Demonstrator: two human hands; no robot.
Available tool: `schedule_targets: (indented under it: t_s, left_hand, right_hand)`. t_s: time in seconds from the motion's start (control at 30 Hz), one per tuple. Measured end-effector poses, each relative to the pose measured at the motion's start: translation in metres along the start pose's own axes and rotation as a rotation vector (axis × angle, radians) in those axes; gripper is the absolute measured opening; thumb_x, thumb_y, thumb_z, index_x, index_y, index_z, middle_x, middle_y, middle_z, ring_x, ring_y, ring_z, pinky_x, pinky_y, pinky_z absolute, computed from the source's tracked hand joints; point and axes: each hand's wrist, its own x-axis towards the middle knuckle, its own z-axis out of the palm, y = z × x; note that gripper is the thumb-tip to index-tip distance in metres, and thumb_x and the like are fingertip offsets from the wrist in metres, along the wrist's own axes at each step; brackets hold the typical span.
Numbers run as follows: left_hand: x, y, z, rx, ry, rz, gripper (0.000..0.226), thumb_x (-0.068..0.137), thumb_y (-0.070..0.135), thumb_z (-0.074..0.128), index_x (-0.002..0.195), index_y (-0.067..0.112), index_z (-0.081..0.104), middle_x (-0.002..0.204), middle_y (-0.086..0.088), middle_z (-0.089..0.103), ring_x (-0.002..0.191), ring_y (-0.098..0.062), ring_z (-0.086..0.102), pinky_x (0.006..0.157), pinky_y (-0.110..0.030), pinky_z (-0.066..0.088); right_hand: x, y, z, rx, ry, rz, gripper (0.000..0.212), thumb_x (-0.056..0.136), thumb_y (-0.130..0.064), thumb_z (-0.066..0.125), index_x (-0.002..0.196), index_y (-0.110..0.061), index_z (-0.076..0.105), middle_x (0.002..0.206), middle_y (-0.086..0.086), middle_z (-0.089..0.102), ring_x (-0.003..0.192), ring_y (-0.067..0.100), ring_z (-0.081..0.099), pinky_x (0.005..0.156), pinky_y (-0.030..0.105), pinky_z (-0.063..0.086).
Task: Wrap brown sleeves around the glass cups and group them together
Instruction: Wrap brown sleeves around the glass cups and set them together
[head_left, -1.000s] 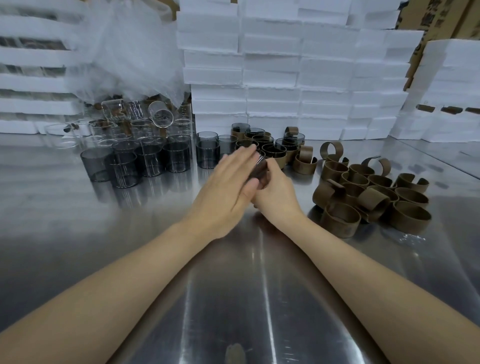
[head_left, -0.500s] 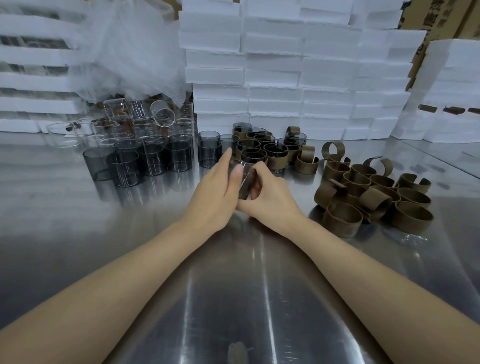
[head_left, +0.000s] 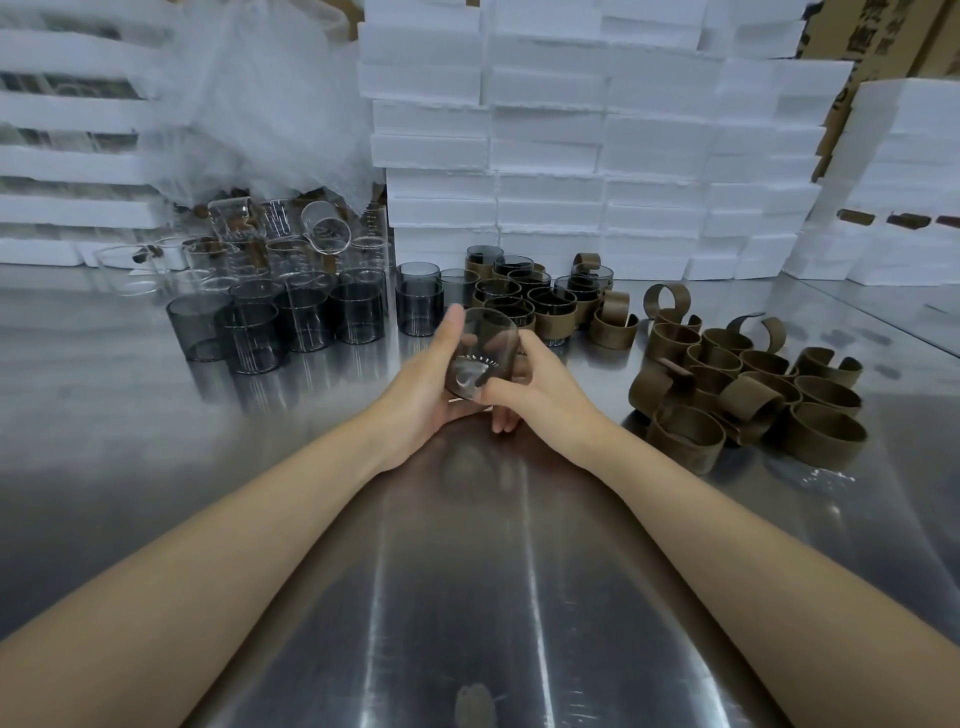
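One smoky grey glass cup (head_left: 483, 358), tilted with its thick base towards us, held just above the brushed steel table (head_left: 467, 571). We record the left hand (head_left: 423, 387) wrapped about its left side and the right hand (head_left: 543, 389) gripping its right, thumb on the base rim. Both hands close together on this single cup. Fingers show through its wall. Whether a sleeve sits on it we cannot tell.

Bare smoky grey cups (head_left: 270, 327): a cluster, upright, left of the hands.

Clear glass cups (head_left: 291, 249): behind that cluster, some tipped over, under a translucent plastic bag (head_left: 270, 104).

Cups in brown sleeves (head_left: 555, 317): grouped mouth-up just beyond the hands.

Loose curled brown paper sleeves (head_left: 753, 400): a heap at right, well apart from the bare cups.

Stacked white foam boxes (head_left: 545, 130): closed, contents hidden from us.
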Motion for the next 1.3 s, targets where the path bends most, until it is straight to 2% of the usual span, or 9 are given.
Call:
schedule_targets:
  t_s: [0.1,0.23,0.4,0.57,0.67,0.73,0.83,1.13,1.3]
  left_hand:
    - [-0.001,-0.005,-0.001,0.111,-0.146,0.064,0.054,0.090,0.050,0.052,0.115,0.003,0.061,0.094,-0.016,0.070,0.080,-0.030,0.064,0.086,-0.040,0.053]
    - [0.002,-0.012,0.000,0.223,0.080,0.138,0.021,0.089,0.021,0.070,0.108,0.021,0.063,0.100,0.005,0.073,0.095,-0.011,0.068,0.084,-0.021,0.050]
    - [0.002,-0.016,0.000,0.306,0.177,0.169,0.052,0.074,0.020,0.084,0.117,0.030,0.056,0.107,0.013,0.068,0.088,0.009,0.066,0.075,-0.010,0.050]
    - [0.000,-0.015,0.000,0.426,0.189,0.179,0.071,0.067,0.016,0.089,0.125,0.030,0.051,0.111,0.019,0.065,0.102,0.010,0.058,0.099,-0.021,0.042]
    - [-0.001,-0.015,0.000,0.434,0.191,0.185,0.071,0.066,0.013,0.089,0.125,0.029,0.051,0.115,0.017,0.065,0.107,0.007,0.058,0.101,-0.023,0.040]
    - [-0.001,-0.015,0.000,0.445,0.185,0.185,0.072,0.066,0.012,0.089,0.125,0.029,0.051,0.114,0.017,0.064,0.104,0.010,0.057,0.099,-0.021,0.040]
    - [-0.001,-0.017,-0.001,0.480,0.160,0.196,0.075,0.067,0.011,0.088,0.129,0.026,0.051,0.117,0.016,0.063,0.108,0.009,0.055,0.101,-0.019,0.040]
    - [0.004,-0.021,-0.004,0.549,0.135,0.231,0.071,0.066,0.016,0.089,0.120,0.036,0.047,0.111,0.021,0.062,0.104,0.016,0.053,0.084,-0.005,0.038]
    - [0.006,-0.024,-0.004,0.543,0.137,0.248,0.068,0.066,0.012,0.089,0.111,0.042,0.049,0.111,0.022,0.062,0.105,0.016,0.054,0.088,-0.005,0.039]
  right_hand:
    - [0.001,0.001,0.000,-0.088,0.035,0.033,0.051,0.068,-0.009,0.065,0.117,-0.013,0.050,0.080,0.003,0.064,0.049,0.016,0.059,0.049,0.026,0.048]
    - [0.001,0.003,0.000,-0.515,0.088,-0.038,0.054,0.077,-0.013,0.063,0.128,-0.016,0.045,0.103,0.004,0.066,0.084,0.022,0.063,0.073,0.036,0.052]
    - [-0.001,-0.008,-0.013,-1.236,0.138,-0.094,0.020,0.087,-0.025,0.053,0.104,-0.015,0.050,0.094,0.009,0.062,0.086,0.033,0.061,0.059,0.032,0.035]
    - [-0.002,-0.017,-0.029,-1.478,0.311,0.017,0.025,0.089,-0.024,0.052,0.109,-0.012,0.059,0.112,0.009,0.059,0.111,0.030,0.050,0.085,0.039,0.037]
    - [-0.005,-0.017,-0.034,-1.550,0.294,0.234,0.034,0.090,-0.032,0.048,0.116,-0.013,0.060,0.127,0.013,0.052,0.126,0.034,0.040,0.111,0.056,0.021]
    - [-0.007,-0.016,-0.032,-1.557,0.255,0.374,0.034,0.091,-0.030,0.045,0.118,-0.016,0.058,0.130,0.012,0.047,0.131,0.037,0.034,0.109,0.070,0.005]
    - [-0.008,-0.015,-0.031,-1.532,0.177,0.492,0.040,0.092,-0.028,0.044,0.129,-0.015,0.051,0.134,0.012,0.042,0.132,0.039,0.033,0.105,0.076,0.008]
    - [-0.006,-0.021,-0.025,-1.300,0.218,0.031,0.045,0.085,-0.008,0.057,0.129,-0.010,0.049,0.134,0.012,0.040,0.123,0.031,0.040,0.099,0.039,0.037]
    - [-0.006,-0.016,-0.021,-1.192,0.174,0.172,0.027,0.090,-0.010,0.051,0.117,-0.005,0.051,0.124,0.015,0.046,0.113,0.035,0.047,0.077,0.036,0.039]
